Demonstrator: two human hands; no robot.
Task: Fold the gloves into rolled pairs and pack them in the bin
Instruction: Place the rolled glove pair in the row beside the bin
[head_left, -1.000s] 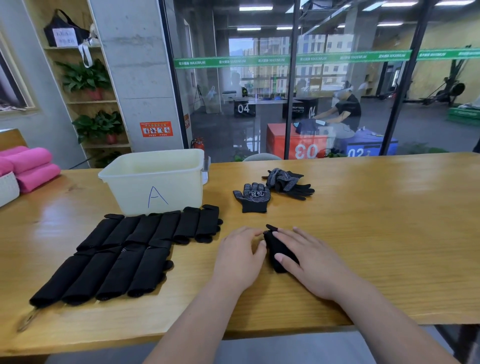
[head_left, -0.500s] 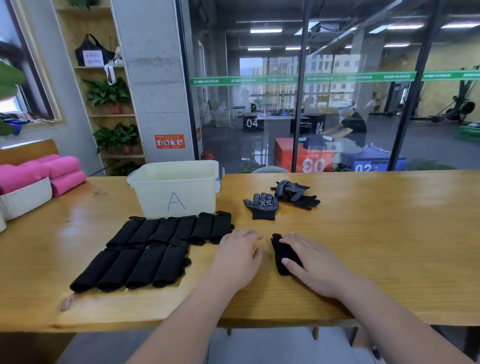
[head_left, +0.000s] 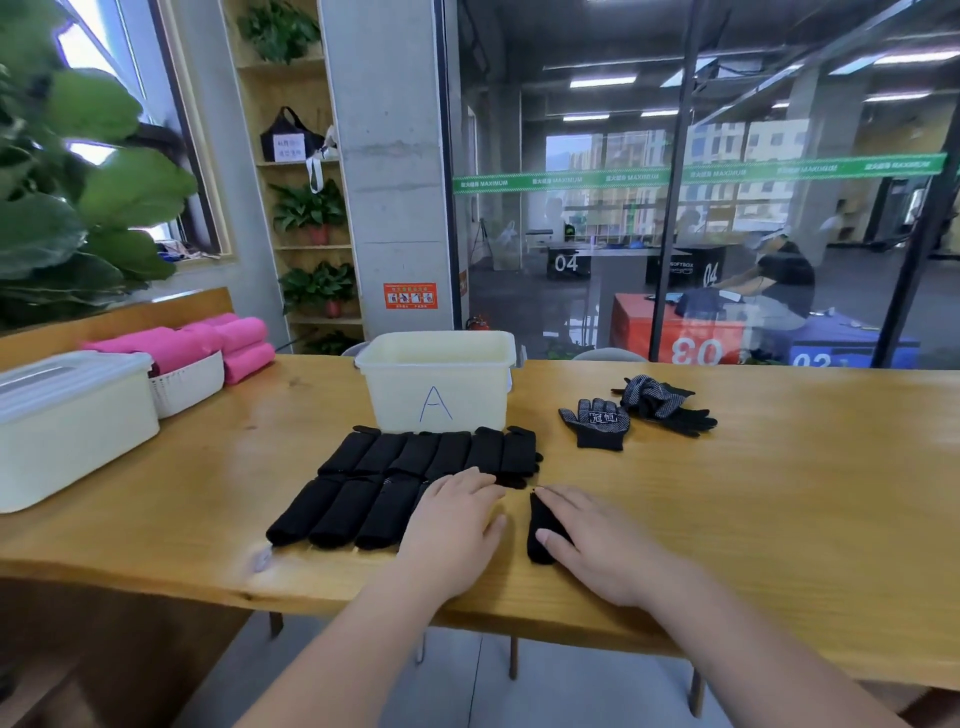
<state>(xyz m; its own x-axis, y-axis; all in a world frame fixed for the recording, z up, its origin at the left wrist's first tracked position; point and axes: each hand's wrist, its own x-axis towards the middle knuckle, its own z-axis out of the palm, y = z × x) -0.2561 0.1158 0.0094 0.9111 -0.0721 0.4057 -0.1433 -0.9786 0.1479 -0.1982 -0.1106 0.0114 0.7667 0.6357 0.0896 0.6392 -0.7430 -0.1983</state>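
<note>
Two hands lie flat: our right hand spreads straight fingers over the glove roll, likely pressing so it cannot spring open; our left hand rests open-fingered just beside. Beyond our fingertips wait the bin and loose gloves.

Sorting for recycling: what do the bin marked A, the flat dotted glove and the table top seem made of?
The bin looks like cream, slightly translucent moulded plastic: smooth walls, rolled rim. The flat glove looks like black knit fabric with pale grip dots, perhaps rubbery; fibre unclear. The table top looks like varnished wood: visible grain, glossy reflections.
</note>
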